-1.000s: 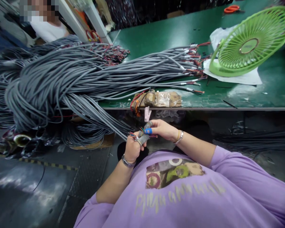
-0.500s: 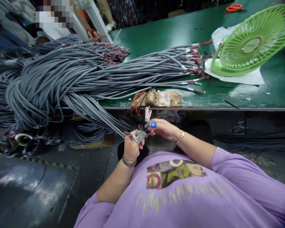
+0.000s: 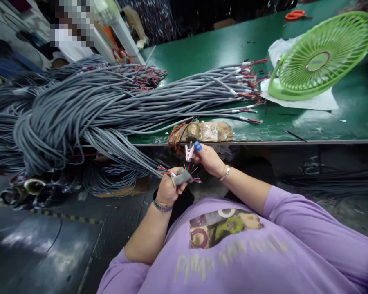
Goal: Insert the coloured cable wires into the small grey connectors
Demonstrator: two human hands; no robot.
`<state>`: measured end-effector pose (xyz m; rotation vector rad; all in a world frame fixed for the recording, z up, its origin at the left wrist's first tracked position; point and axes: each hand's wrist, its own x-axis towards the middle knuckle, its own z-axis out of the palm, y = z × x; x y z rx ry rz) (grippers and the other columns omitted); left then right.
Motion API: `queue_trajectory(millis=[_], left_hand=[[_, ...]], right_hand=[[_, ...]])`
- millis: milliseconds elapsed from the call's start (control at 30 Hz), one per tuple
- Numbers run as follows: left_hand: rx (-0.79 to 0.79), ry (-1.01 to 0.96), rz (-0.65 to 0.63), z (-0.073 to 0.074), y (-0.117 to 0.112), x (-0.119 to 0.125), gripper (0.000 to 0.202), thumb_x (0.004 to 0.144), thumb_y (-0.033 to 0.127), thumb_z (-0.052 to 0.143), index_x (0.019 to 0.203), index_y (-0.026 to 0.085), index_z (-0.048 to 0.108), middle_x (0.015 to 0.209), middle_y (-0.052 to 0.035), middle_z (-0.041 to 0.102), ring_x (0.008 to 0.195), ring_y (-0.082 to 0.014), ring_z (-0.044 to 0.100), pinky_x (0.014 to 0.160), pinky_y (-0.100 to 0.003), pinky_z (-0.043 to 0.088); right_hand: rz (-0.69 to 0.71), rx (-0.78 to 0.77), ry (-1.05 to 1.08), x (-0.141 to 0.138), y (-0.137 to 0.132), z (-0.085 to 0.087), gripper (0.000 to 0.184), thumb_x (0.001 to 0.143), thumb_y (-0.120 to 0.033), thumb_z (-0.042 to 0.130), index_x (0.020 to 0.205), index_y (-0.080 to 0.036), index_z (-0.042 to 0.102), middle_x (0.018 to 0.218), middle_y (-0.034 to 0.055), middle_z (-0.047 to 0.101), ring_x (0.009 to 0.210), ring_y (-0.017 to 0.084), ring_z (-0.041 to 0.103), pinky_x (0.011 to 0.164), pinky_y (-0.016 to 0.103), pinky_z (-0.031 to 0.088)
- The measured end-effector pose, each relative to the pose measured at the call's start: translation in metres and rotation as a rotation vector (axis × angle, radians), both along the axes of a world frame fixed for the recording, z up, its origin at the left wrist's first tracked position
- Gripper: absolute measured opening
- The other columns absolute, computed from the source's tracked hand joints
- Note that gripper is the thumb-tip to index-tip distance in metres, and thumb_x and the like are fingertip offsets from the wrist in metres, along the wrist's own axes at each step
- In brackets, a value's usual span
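curled firmly round the ends of a strand of grey cables (image 3: pixel 131 155), my left hand (image 3: pixel 167 190) leaves no gap in its grip; coloured wires (image 3: pixel 195 179) splay out past the thumb side. what has just changed is my right hand (image 3: pixel 209 159): half a second ago it was down beside those wires, and now it is up by the pink clip (image 3: pixel 189 154) at the bench edge, fingertips drawn nearly together. from this far off i cannot tell whether they touch the clip or pinch anything. for the work, that means my left alone steadies the wires, their tips free. beyond the clip a brown block (image 3: pixel 225 131) lies on the green bench (image 3: pixel 325 128), behind it the heap of cable (image 3: pixel 64 96), then the green fan (image 3: pixel 319 61) and, farthest, an orange-handled tool (image 3: pixel 295 15).
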<state>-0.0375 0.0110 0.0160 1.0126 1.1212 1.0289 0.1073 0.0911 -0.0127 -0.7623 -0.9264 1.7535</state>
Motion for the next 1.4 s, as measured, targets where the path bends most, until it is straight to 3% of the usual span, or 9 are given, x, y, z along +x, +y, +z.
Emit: queue_trajectory(millis=[133,233,600,800,933,1167,1400], left_hand=[[-0.043,-0.09,-0.051,-0.005,0.011,-0.002,0.037,0.059,0.045,0.078,0.055,0.013,0.061,0.034,0.0029,0.046,0.025,-0.0038,0.029,0.028,-0.017,0.015],[-0.058,-0.148,-0.067,-0.007,0.016,-0.001,0.037,0.056,0.044,0.08,0.055,0.012,0.062,0.036,0.0024,0.048,0.025,-0.0031,0.029,0.027,-0.017,0.015],[-0.09,-0.179,-0.076,-0.015,0.022,-0.001,0.034,0.06,0.041,0.077,0.058,0.012,0.059,0.04,0.0013,0.052,0.025,-0.0024,0.031,0.029,-0.016,0.018],[-0.08,-0.136,-0.068,-0.01,0.019,0.001,0.039,0.058,0.046,0.079,0.057,0.013,0.059,0.034,0.004,0.044,0.025,-0.0036,0.029,0.028,-0.017,0.016],[-0.047,-0.093,-0.063,-0.007,0.011,0.001,0.037,0.061,0.046,0.078,0.057,0.013,0.061,0.034,0.0038,0.044,0.026,-0.0041,0.029,0.029,-0.018,0.016],[0.077,-0.068,-0.003,-0.009,0.002,0.0,0.036,0.072,0.039,0.072,0.053,0.015,0.054,0.036,0.0041,0.044,0.03,-0.0042,0.031,0.034,-0.02,0.018],[0.08,-0.089,-0.01,-0.005,0.01,0.005,0.036,0.071,0.039,0.072,0.051,0.015,0.053,0.034,0.0042,0.043,0.029,-0.0046,0.031,0.035,-0.02,0.016]], right_hand=[[0.175,-0.17,0.158,-0.005,0.002,-0.002,0.056,0.071,-0.069,0.065,0.079,-0.013,0.065,0.06,-0.002,0.053,0.053,0.007,0.043,0.049,0.02,0.037],[0.19,-0.25,0.262,-0.008,0.002,0.0,0.051,0.075,-0.064,0.066,0.078,-0.013,0.066,0.062,-0.0015,0.055,0.054,0.006,0.045,0.052,0.019,0.04],[0.121,-0.319,0.362,-0.013,0.001,0.001,0.042,0.082,-0.053,0.066,0.078,-0.011,0.068,0.062,-0.0007,0.058,0.054,0.007,0.046,0.054,0.02,0.041],[0.246,-0.367,0.353,-0.009,-0.001,0.001,0.053,0.084,-0.067,0.053,0.084,-0.016,0.067,0.07,0.0018,0.063,0.057,0.01,0.053,0.055,0.023,0.044],[0.316,-0.367,0.333,-0.003,-0.003,0.004,0.054,0.087,-0.066,0.049,0.087,-0.016,0.068,0.074,0.0033,0.065,0.06,0.011,0.055,0.058,0.024,0.046],[0.235,-0.248,0.285,0.0,-0.006,0.007,0.031,0.086,-0.045,0.063,0.082,-0.014,0.067,0.067,0.0001,0.06,0.057,0.008,0.049,0.054,0.019,0.041],[0.118,-0.185,0.202,-0.005,-0.005,-0.003,0.052,0.079,-0.066,0.06,0.073,-0.014,0.064,0.064,0.0006,0.059,0.055,0.008,0.047,0.051,0.02,0.039]])
